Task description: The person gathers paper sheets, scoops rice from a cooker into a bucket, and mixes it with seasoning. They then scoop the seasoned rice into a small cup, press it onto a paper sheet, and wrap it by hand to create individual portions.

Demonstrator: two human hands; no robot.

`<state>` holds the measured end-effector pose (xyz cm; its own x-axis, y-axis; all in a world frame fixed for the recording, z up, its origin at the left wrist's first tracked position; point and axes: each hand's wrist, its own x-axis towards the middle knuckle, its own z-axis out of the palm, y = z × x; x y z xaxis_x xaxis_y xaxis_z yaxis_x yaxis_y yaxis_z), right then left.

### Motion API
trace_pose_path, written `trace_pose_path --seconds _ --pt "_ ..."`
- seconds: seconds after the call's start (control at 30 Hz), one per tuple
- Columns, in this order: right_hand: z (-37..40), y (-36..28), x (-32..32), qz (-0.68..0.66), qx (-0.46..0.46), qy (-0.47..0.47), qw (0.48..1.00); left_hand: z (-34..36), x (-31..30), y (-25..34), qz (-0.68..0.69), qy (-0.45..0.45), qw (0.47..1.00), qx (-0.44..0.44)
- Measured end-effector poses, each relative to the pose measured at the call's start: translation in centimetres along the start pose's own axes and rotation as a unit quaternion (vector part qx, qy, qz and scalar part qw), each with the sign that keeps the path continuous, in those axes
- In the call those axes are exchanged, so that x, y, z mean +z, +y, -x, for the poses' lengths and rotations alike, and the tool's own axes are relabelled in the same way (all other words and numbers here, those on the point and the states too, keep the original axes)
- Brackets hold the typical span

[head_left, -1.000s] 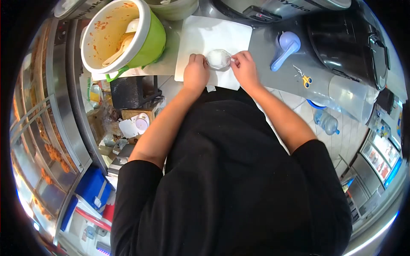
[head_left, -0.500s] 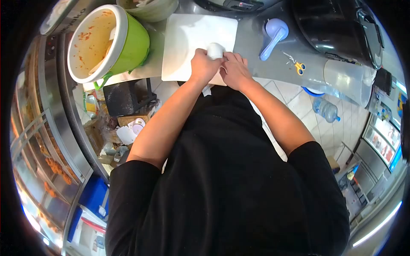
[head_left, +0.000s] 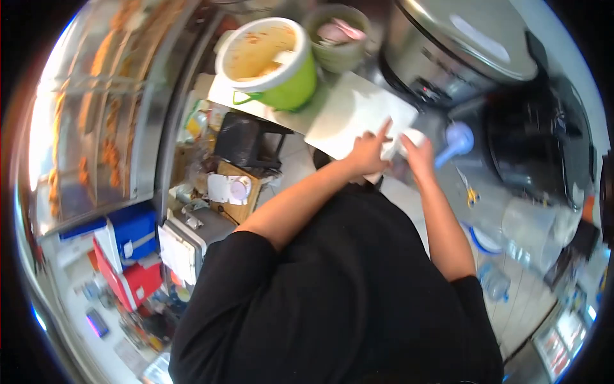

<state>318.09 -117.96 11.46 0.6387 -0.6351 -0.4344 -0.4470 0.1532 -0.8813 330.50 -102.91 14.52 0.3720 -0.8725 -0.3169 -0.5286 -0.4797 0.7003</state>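
Observation:
My right hand (head_left: 419, 157) is closed round a small white rounded bundle (head_left: 414, 136), held at the right edge of the white paper (head_left: 358, 105). Whether the bundle is wrapped or bare is too blurred to tell. My left hand (head_left: 371, 150) is over the paper's near side, its fingers apart and one pointing forward, with nothing seen in it. Just right of my right hand lies a lilac scoop-like spoon (head_left: 458, 139) on the metal counter.
A green bucket (head_left: 297, 83) with a white rim and a green bowl (head_left: 336, 54) stand to the left. A large steel-lidded cooker (head_left: 473, 38) and a black appliance (head_left: 524, 134) stand at back and right. Yellow-handled scissors (head_left: 472, 195) lie near the counter edge.
My head view has turned left. My hands have parted: the right holds the white bundle that both hands were around, and the left has let go and spread its fingers.

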Motion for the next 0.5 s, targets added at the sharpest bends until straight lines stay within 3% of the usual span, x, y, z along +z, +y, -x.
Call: trace_pose_path --seconds 0.03,0.07,0.13,0.17,0.23,0.27,0.33,0.37,0.4,0.47,0.5 --pt "-1.1 1.1 -0.5 0.143 -0.029 0.105 0.984 0.8 -0.7 -0.4 -0.097 -0.045 0.994 -0.015" --pt "-1.8 1.6 -0.8 0.278 -0.058 0.216 0.934 1.8 -0.7 -1.8 -0.237 -0.017 0.971 0.021" --pt "-2.6 -1.0 -1.4 0.396 0.066 0.121 0.908 2.9 -0.7 -5.8 -0.338 0.044 0.937 0.08" --pt "-2.9 -1.6 -1.4 0.396 0.06 0.126 0.908 3.3 -1.9 -6.3 -0.316 0.012 0.945 0.077" --pt "-2.7 -2.3 -1.3 0.574 -0.036 0.114 0.81 4.1 -3.5 -7.2 -0.3 -0.019 0.947 0.116" --pt "-2.2 -2.9 -1.0 0.578 -0.038 0.117 0.807 3.9 -4.0 -7.4 -0.298 -0.014 0.947 0.119" --pt "-2.0 -5.2 0.2 0.581 -0.114 0.202 0.78 2.7 -5.4 -8.0 -0.099 0.04 0.984 0.142" --pt "-1.1 -7.7 1.2 0.544 -0.185 0.215 0.79 3.5 -9.2 -5.7 0.019 0.049 0.988 0.144" --pt "-0.1 -11.2 2.5 0.552 -0.181 0.212 0.786 4.9 -13.0 -3.6 0.072 0.075 0.985 0.135" --pt "2.9 -18.6 5.6 0.291 -0.203 0.078 0.932 8.4 -20.1 -2.4 0.218 0.077 0.961 0.152" --pt "3.9 -22.2 8.0 0.266 -0.273 0.08 0.921 10.1 -23.5 -2.6 0.192 0.166 0.949 0.185"
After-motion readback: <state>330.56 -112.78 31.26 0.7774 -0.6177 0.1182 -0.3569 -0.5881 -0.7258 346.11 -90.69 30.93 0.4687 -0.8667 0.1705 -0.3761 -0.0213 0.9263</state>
